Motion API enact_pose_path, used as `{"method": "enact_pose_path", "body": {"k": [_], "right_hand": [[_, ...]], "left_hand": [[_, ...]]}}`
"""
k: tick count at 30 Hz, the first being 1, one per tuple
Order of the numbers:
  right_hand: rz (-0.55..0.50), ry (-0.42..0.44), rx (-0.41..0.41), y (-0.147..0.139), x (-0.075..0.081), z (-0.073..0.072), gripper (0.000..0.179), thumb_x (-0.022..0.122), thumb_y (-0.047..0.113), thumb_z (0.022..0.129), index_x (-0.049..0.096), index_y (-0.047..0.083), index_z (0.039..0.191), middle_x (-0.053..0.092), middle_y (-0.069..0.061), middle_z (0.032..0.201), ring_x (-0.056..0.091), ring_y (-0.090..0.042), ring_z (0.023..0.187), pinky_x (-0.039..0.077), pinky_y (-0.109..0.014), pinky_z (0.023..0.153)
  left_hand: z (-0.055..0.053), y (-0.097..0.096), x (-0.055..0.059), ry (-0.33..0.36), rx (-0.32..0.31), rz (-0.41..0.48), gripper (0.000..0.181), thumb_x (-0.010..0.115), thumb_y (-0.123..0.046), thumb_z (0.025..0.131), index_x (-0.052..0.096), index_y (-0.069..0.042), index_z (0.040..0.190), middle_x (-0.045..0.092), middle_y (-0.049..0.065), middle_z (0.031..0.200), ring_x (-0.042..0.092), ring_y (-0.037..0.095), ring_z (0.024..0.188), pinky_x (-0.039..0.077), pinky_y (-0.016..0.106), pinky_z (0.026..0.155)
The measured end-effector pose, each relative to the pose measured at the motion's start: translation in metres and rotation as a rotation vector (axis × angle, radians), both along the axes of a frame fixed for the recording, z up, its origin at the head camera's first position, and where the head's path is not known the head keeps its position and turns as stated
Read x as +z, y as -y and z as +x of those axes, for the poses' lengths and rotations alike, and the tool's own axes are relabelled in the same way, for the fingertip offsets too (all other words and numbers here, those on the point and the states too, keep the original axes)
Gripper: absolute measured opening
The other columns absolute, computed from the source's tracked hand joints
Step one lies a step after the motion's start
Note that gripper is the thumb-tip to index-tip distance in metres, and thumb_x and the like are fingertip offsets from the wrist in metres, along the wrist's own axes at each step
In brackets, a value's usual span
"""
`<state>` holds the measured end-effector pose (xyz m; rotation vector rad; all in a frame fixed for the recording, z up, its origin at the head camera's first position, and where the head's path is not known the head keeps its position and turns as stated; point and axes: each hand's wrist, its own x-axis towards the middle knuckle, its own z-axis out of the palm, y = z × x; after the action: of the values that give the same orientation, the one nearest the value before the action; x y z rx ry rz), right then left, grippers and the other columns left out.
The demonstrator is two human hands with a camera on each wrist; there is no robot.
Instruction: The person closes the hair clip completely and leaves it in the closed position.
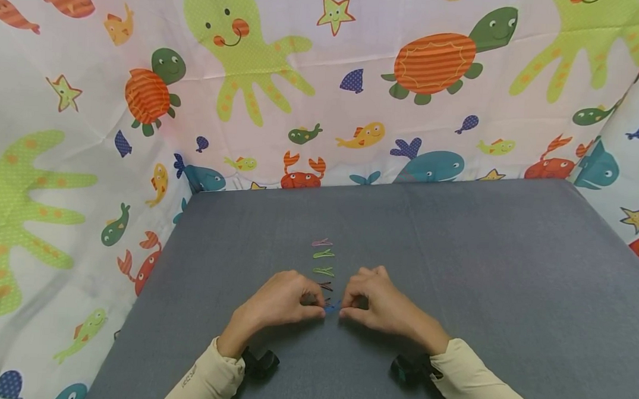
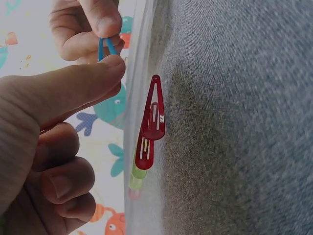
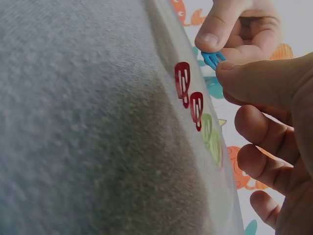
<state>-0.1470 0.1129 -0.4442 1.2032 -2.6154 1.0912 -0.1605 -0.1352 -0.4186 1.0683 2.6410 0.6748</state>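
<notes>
A small blue snap hair clip (image 1: 332, 308) is pinched between the thumbs and forefingers of both hands, just above the table. My left hand (image 1: 280, 299) grips one end of it, and my right hand (image 1: 384, 303) grips the other. In the left wrist view two thin prongs of the blue clip show between the fingertips. Just beyond the hands lie two dark red hair clips (image 3: 182, 67), one behind the other. Farther off in the same column are two green hair clips (image 1: 324, 271) and a pink hair clip (image 1: 322, 243).
A grey cloth-covered table (image 1: 483, 248) spreads around the hands. White fabric printed with sea animals (image 1: 435, 62) hangs at the back and both sides. Dark wrist-worn devices (image 1: 260, 363) sit beneath both wrists, close over the tabletop.
</notes>
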Motion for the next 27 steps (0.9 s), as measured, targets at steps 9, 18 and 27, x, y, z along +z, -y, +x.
{"method": "enact_pose_path", "body": {"k": [9, 18, 27], "right_hand": [[-0.051, -0.013, -0.029, -0.005, 0.004, -0.006, 0.021, 0.086, 0.016, 0.082, 0.070, 0.030, 0.078, 0.061, 0.020, 0.078, 0.049, -0.004, 0.077, 0.023, -0.036, 0.082], [-0.085, -0.018, -0.049, -0.010, 0.011, -0.009, 0.020, 0.085, 0.016, 0.083, 0.069, 0.029, 0.079, 0.061, 0.021, 0.078, 0.049, -0.003, 0.078, 0.023, -0.037, 0.082], [-0.138, -0.028, -0.090, -0.017, 0.013, -0.012, 0.021, 0.084, 0.014, 0.083, 0.071, 0.030, 0.083, 0.061, 0.020, 0.079, 0.050, -0.004, 0.080, 0.023, -0.038, 0.083]], "left_hand": [[-0.001, -0.007, 0.003, -0.097, 0.041, 0.034, 0.004, 0.081, -0.030, 0.088, 0.079, -0.026, 0.089, 0.070, -0.015, 0.080, 0.044, -0.001, 0.057, 0.035, 0.020, 0.052], [-0.003, -0.012, 0.007, -0.144, 0.073, 0.060, 0.010, 0.077, -0.029, 0.092, 0.081, -0.024, 0.098, 0.075, -0.015, 0.091, 0.063, -0.002, 0.078, 0.051, 0.022, 0.071], [-0.004, -0.020, 0.013, -0.186, 0.100, 0.099, 0.010, 0.073, -0.025, 0.095, 0.081, -0.019, 0.098, 0.065, -0.012, 0.072, 0.045, -0.003, 0.057, 0.036, 0.018, 0.052]]}}
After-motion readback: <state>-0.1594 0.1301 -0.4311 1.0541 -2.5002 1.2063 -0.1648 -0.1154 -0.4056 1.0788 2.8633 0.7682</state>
